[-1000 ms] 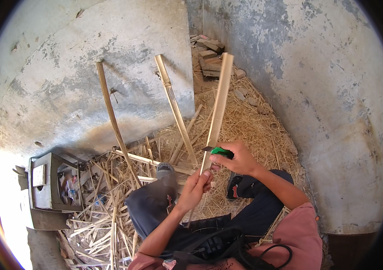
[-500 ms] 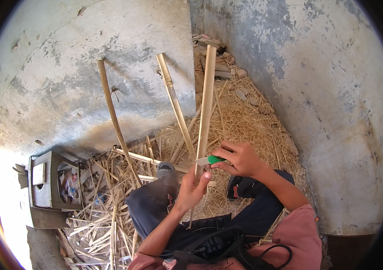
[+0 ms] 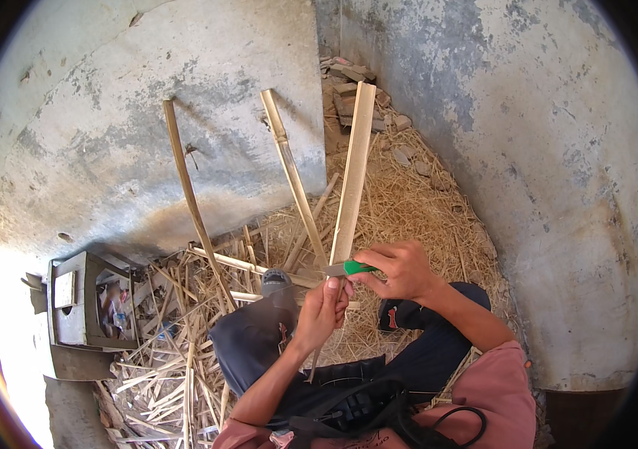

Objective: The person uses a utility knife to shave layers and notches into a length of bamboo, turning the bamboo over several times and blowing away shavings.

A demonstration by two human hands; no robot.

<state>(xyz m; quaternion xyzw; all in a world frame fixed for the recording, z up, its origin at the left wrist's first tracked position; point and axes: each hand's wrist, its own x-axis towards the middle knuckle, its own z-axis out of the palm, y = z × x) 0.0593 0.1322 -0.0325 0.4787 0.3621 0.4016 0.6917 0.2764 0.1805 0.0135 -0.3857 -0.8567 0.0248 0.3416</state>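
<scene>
A long split bamboo strip [image 3: 354, 165] stands up and away from me, its pale face showing. My left hand [image 3: 320, 313] is closed round its lower part, thumb on top. In my right hand [image 3: 400, 271] is a knife [image 3: 350, 267] with a green handle, gripped between fingers and thumb. Its short blade points left and lies across the strip just above my left thumb. Below my left hand a thin dark end of the strip shows near my lap. Two more bamboo strips, one jointed [image 3: 289, 161] and one darker [image 3: 190, 187], lean against the wall to the left.
Cut bamboo pieces [image 3: 177, 374] litter the floor at my left, by a grey box-like case [image 3: 83, 299] with an open side. Straw-like shavings [image 3: 424, 206] cover the floor ahead. Broken bricks [image 3: 349, 75] lie in the corner between two worn walls.
The strip's far end has swung right and the strip has turned to show more of its broad face. My left fingers have curled further round it; the knife stays near the same spot.
</scene>
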